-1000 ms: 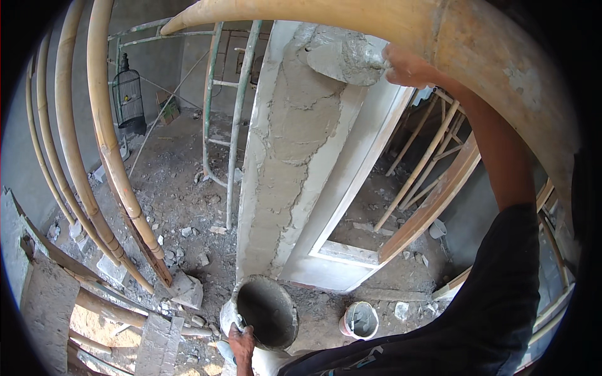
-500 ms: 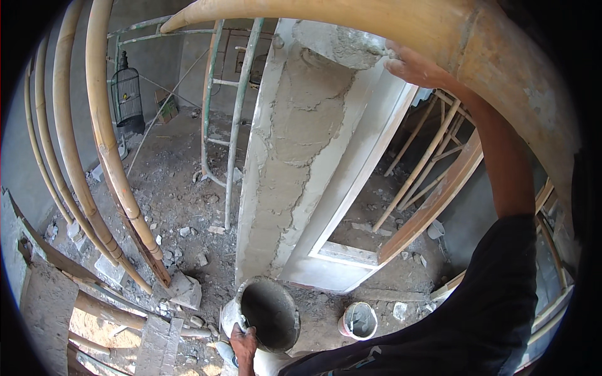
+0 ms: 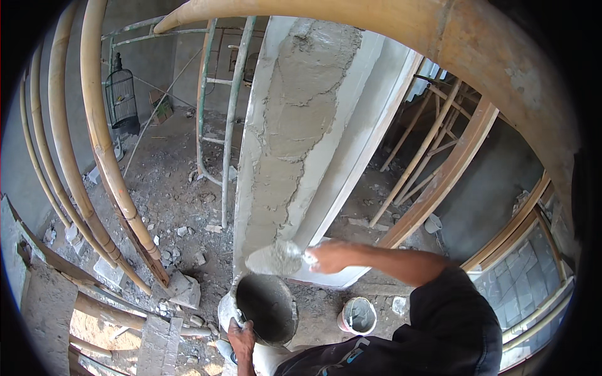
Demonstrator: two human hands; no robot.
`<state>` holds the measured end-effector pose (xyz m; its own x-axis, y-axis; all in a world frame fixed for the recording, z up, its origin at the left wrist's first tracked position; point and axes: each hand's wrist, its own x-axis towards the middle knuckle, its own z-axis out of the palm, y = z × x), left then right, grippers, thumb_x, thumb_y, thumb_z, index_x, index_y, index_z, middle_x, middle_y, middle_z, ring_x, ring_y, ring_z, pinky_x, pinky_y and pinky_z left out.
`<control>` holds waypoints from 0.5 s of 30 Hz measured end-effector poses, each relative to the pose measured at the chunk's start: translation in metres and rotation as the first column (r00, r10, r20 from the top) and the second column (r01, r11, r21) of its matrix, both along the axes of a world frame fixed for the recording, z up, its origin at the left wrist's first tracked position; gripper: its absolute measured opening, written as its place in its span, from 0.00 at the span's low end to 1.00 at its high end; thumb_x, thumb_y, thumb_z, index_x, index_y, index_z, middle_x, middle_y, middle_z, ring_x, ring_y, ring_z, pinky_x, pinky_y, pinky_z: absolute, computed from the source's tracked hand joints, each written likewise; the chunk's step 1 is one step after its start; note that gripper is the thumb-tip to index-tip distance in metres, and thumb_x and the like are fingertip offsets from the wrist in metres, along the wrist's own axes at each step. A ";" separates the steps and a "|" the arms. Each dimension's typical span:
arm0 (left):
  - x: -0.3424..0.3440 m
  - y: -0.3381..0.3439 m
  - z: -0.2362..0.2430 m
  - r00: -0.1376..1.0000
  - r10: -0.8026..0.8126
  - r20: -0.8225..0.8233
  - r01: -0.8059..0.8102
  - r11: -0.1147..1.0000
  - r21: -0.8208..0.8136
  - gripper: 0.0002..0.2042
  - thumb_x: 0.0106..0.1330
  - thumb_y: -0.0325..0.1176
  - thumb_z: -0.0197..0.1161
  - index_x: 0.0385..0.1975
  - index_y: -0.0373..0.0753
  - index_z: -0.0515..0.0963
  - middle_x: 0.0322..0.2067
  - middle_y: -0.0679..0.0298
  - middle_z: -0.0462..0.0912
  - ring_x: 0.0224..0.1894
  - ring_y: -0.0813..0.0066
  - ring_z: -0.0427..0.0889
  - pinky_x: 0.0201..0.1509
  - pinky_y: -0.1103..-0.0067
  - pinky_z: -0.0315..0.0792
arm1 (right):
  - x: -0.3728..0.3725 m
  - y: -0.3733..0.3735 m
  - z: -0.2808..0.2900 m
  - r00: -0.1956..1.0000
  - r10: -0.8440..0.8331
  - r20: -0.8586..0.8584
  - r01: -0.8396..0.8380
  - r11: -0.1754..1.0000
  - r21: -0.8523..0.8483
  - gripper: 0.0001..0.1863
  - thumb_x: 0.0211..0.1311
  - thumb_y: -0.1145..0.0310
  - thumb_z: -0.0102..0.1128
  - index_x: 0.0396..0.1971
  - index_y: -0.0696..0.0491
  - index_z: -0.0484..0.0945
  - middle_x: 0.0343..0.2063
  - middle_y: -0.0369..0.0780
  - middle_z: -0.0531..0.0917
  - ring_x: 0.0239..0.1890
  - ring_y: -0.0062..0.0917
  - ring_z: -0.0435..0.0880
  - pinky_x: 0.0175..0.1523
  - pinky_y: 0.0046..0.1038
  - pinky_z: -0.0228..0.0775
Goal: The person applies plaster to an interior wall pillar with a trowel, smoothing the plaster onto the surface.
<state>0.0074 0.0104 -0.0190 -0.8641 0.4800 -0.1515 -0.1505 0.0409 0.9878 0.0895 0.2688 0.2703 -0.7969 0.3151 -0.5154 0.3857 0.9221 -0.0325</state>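
Right hand (image 3: 329, 257) closed round the trowel (image 3: 274, 259); the blade is now down near the bucket (image 3: 226, 307)

Fingers of the right hand wrap the handle, pressed together and not spread; the left hand (image 3: 241, 338) pinches the bucket's rim at its left side, same as half a second ago; what is changed is the place of the trowel: in that earlier view its blade is near the top of the column (image 3: 354, 106), and now it appears just beyond the bucket's far rim, before the column's foot; whether it touches the rim, I cannot tell; the blade looks coated with grey, but how much it carries is not clear.

With the trowel away from the top, the wet mortar (image 3: 295, 131) on the column lies open to my eyes; it makes a long rough strip with uneven edges, paler bands on both sides; in my judgement, spreading is paused for this instant; the bucket has grey mix (image 3: 263, 310) inside; a smaller pail (image 3: 342, 322) stands near, to the right.
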 end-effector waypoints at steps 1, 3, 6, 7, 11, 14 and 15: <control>0.001 0.003 -0.004 1.000 -0.004 -0.011 0.004 1.000 0.003 0.06 0.59 0.27 0.61 0.29 0.35 0.69 0.21 0.69 0.71 0.24 0.79 0.66 0.27 0.76 0.65 | 0.001 0.005 -0.069 0.998 0.013 0.058 -0.016 0.998 0.057 0.19 0.60 0.63 0.55 0.44 0.62 0.80 0.41 0.56 0.84 0.46 0.49 0.84 0.51 0.44 0.77; 0.006 0.004 -0.019 0.996 0.017 -0.091 -0.022 0.998 -0.053 0.07 0.59 0.28 0.61 0.28 0.34 0.69 0.20 0.69 0.70 0.23 0.79 0.66 0.26 0.76 0.65 | -0.008 -0.016 -0.135 0.996 0.043 0.074 -0.048 0.996 0.074 0.15 0.58 0.72 0.55 0.42 0.62 0.83 0.40 0.51 0.86 0.43 0.43 0.87 0.47 0.44 0.79; 0.017 0.003 0.014 0.998 -0.011 -0.055 0.009 0.999 -0.037 0.06 0.60 0.24 0.60 0.27 0.38 0.68 0.22 0.73 0.68 0.24 0.84 0.63 0.26 0.80 0.61 | -0.021 -0.042 -0.225 0.979 0.106 0.174 -0.156 0.939 0.306 0.13 0.58 0.72 0.54 0.39 0.59 0.84 0.42 0.50 0.86 0.46 0.42 0.86 0.44 0.42 0.81; 0.019 0.001 0.009 0.992 0.000 -0.126 -0.009 0.998 -0.069 0.07 0.60 0.25 0.61 0.27 0.38 0.68 0.20 0.73 0.68 0.23 0.84 0.63 0.25 0.80 0.61 | -0.018 -0.052 -0.244 0.979 0.110 0.171 -0.159 0.939 0.304 0.13 0.58 0.72 0.54 0.39 0.59 0.84 0.42 0.50 0.86 0.46 0.42 0.86 0.44 0.42 0.81; 0.029 0.000 0.031 0.998 0.025 -0.053 -0.024 1.000 0.011 0.08 0.59 0.26 0.62 0.25 0.37 0.67 0.18 0.72 0.68 0.21 0.83 0.63 0.22 0.78 0.61 | -0.007 -0.066 -0.249 0.979 0.133 0.156 -0.133 0.991 -0.010 0.13 0.54 0.73 0.57 0.38 0.58 0.85 0.39 0.49 0.87 0.44 0.41 0.87 0.43 0.41 0.81; 0.034 -0.006 -0.016 0.955 -0.048 -0.293 -0.026 0.969 -0.246 0.28 0.64 0.43 0.66 0.58 0.29 0.72 0.45 0.38 0.81 0.47 0.39 0.80 0.54 0.61 0.72 | 0.003 -0.066 -0.264 0.961 0.112 0.251 -0.048 0.967 -0.248 0.14 0.55 0.69 0.54 0.36 0.59 0.84 0.36 0.52 0.86 0.44 0.42 0.87 0.45 0.40 0.80; 0.033 -0.005 0.016 0.972 -0.167 -0.166 0.110 0.946 -0.306 0.29 0.64 0.43 0.64 0.57 0.24 0.71 0.45 0.36 0.80 0.49 0.40 0.79 0.54 0.62 0.72 | 0.014 -0.040 -0.327 0.956 0.280 0.092 -0.233 0.908 -0.348 0.12 0.51 0.69 0.56 0.30 0.61 0.83 0.24 0.52 0.85 0.27 0.40 0.87 0.32 0.41 0.79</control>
